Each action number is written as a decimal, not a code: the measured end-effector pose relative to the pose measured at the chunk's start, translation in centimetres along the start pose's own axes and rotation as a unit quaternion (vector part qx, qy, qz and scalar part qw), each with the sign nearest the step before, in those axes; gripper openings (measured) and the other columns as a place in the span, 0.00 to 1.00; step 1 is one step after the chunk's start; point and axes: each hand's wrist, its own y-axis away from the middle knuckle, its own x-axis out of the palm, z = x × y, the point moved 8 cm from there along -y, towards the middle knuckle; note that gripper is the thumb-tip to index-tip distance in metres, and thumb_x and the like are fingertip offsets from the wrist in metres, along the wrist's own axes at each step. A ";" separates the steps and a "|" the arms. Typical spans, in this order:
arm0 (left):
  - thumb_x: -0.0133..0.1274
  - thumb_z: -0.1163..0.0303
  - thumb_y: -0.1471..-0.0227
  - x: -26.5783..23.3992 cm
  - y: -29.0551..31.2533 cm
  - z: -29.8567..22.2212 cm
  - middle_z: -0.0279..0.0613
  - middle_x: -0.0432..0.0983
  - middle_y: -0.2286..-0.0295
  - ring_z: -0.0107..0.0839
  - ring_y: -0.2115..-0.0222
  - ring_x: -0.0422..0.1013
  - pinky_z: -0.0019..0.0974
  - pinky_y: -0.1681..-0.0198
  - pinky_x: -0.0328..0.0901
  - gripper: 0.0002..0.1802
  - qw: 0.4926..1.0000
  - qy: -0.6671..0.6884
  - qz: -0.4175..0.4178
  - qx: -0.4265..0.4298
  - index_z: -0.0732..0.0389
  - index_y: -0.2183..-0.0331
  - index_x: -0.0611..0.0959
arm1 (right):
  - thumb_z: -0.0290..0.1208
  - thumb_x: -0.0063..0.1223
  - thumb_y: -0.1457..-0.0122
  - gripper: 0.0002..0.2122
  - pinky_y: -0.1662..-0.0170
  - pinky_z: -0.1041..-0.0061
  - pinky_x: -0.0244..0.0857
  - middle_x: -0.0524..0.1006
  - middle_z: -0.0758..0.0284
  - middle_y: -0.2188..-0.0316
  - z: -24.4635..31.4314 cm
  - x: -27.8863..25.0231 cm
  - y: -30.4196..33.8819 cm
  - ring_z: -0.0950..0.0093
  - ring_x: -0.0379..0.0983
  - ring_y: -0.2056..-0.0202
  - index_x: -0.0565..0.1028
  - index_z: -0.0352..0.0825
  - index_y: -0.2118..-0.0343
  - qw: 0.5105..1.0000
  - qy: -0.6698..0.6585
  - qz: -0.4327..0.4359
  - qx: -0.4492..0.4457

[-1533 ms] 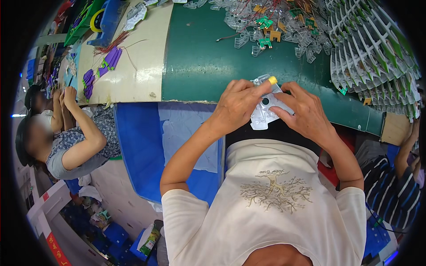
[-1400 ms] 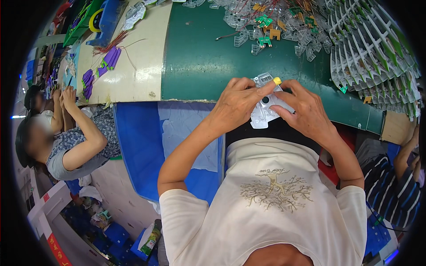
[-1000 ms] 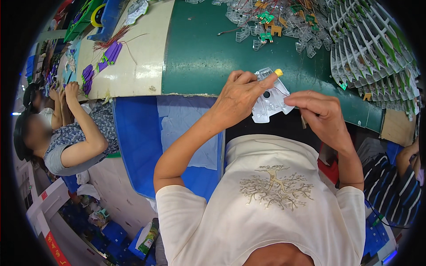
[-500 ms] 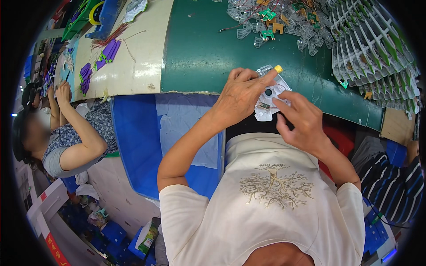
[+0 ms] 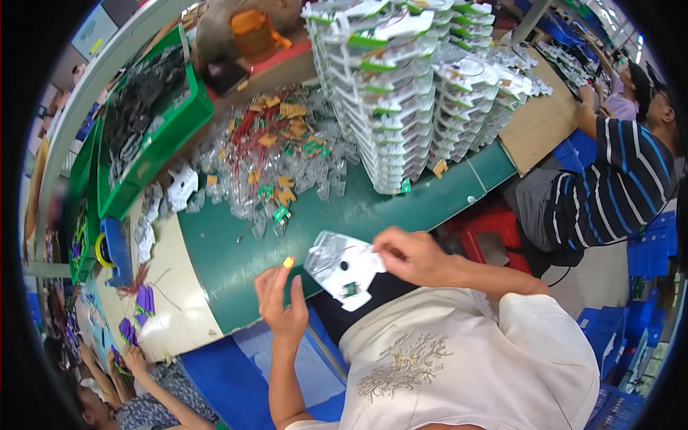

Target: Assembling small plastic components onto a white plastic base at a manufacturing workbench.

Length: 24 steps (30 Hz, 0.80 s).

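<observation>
A white plastic housing [image 5: 362, 263] with a dark round hole, a clear part at one end and a small green circuit board [image 5: 350, 289] hangs over the table's front edge. My right hand [image 5: 419, 256] pinches it by its right side. To the left of the housing my left hand [image 5: 282, 301] is raised with thumb and fingers apart and nothing in them. A yellow cover [image 5: 288, 263] sits on one of its fingertips.
Tall stacks of white housings [image 5: 390, 115] stand at the back right. Loose clear parts [image 5: 287, 154] with boards and red wires lie behind my hands. Green bins [image 5: 193, 107], a blue tape dispenser [image 5: 118, 251] and purple pieces [image 5: 144, 304] are leftward. Co-workers sit on both sides.
My left hand has let go of the housing and moved away to its left. My right hand now holds the housing alone. The view has swung toward the right and the stacks.
</observation>
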 end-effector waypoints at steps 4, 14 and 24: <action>0.59 0.84 0.52 0.3 -1.0 0.8 0.47 0.80 0.63 0.45 0.62 0.72 0.42 0.56 0.66 0.18 0.999 0.008 0.001 -0.037 0.66 0.56 0.81 | 0.17 0.56 0.47 0.09 0.73 0.81 0.68 0.77 0.67 0.74 4.1 -12.2 0.5 0.84 0.74 0.75 0.74 0.33 0.63 0.985 0.115 -0.125 0.005; 0.60 0.82 0.54 5.0 -0.9 -1.2 0.50 0.79 0.66 0.47 0.64 0.73 0.43 0.58 0.67 0.16 0.993 0.032 0.112 -0.004 0.67 0.59 0.82 | 0.25 0.52 0.39 0.07 0.81 0.87 0.53 0.73 0.72 0.78 -1.3 -30.4 -6.9 0.88 0.63 0.84 0.72 0.33 0.59 0.958 -0.033 -0.277 0.066; 0.60 0.78 0.52 3.2 1.4 1.7 0.47 0.80 0.67 0.44 0.64 0.74 0.43 0.58 0.67 0.14 0.995 0.055 0.064 -0.045 0.64 0.60 0.83 | 0.31 0.53 0.35 0.11 0.69 0.85 0.63 0.79 0.69 0.67 -2.2 -31.5 -7.9 0.82 0.70 0.73 0.75 0.31 0.54 0.903 0.166 -0.395 -0.030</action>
